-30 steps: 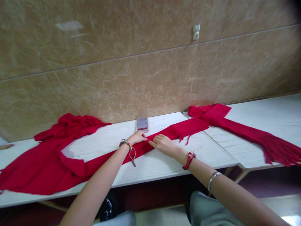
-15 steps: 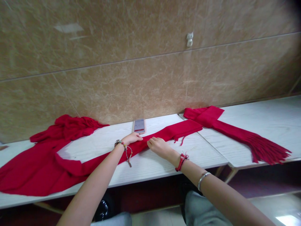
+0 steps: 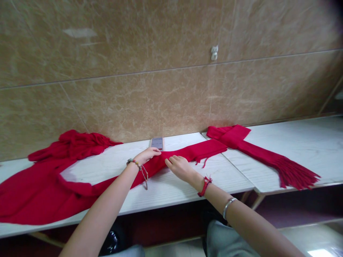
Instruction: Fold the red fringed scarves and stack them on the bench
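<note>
A long red scarf (image 3: 205, 149), folded into a narrow strip, lies slantwise across the white table, with a few fringe threads at its right end. Leftward it runs into a wide, loosely spread stretch of red cloth (image 3: 40, 194). My left hand (image 3: 146, 156) is closed at the strip's far edge, fingertips pinching the fabric. Just to the right, my right hand (image 3: 180, 167) has its fingers curled and pinched on the same strip, which is slightly raised between the hands. Parts of the fingertips are hidden.
Behind my left hand a phone (image 3: 157, 143) lies against the marbled wall (image 3: 150, 103). A second red fringed scarf (image 3: 259, 155) lies folded over at the right, across the seam of two white tables (image 3: 300, 142). A small white cat-shaped hook (image 3: 214, 53) sits on the wall.
My right fingers have curled in on the strip, and the cloth between my hands has lifted a little. My left hand stays at the far edge. The camera view has shifted slightly.
</note>
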{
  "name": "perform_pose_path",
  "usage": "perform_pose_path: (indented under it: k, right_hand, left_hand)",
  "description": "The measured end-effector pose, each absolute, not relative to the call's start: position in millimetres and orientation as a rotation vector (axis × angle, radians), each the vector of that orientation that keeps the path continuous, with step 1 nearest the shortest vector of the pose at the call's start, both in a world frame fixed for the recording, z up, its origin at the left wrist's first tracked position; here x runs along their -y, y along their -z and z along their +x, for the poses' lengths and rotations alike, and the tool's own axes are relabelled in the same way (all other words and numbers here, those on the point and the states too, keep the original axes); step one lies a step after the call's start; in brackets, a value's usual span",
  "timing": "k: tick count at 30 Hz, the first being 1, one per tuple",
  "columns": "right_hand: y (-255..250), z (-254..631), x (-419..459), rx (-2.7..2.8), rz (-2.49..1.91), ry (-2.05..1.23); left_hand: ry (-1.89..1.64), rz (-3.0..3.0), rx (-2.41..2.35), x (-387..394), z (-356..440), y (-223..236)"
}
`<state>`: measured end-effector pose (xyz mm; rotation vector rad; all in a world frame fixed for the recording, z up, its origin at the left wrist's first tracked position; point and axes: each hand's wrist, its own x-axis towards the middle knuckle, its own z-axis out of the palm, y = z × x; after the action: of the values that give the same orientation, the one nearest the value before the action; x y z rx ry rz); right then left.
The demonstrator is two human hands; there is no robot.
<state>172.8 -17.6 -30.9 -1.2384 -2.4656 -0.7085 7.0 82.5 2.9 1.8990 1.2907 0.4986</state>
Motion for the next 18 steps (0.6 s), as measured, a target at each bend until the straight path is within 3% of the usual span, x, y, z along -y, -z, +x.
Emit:
perform_pose_path:
  k: [6, 11, 18]
  right_hand:
    - [-14.5, 191.8, 18.2, 2.313, -1.42, 0.681]
    - [-59.0, 239.0, 18.6, 2.239, -1.568, 0.819]
    - [-62.3, 337.5, 15.8, 2.252, -1.741, 0.991]
  left_hand:
    - [-0.746, 1.603, -1.063, -81.6, 27.6, -54.5]
    - [-0.755, 1.642, -0.908, -92.9, 84.0, -96.8]
    - [-0.632, 2.036, -1.019, -100.1, 197.8, -90.9]
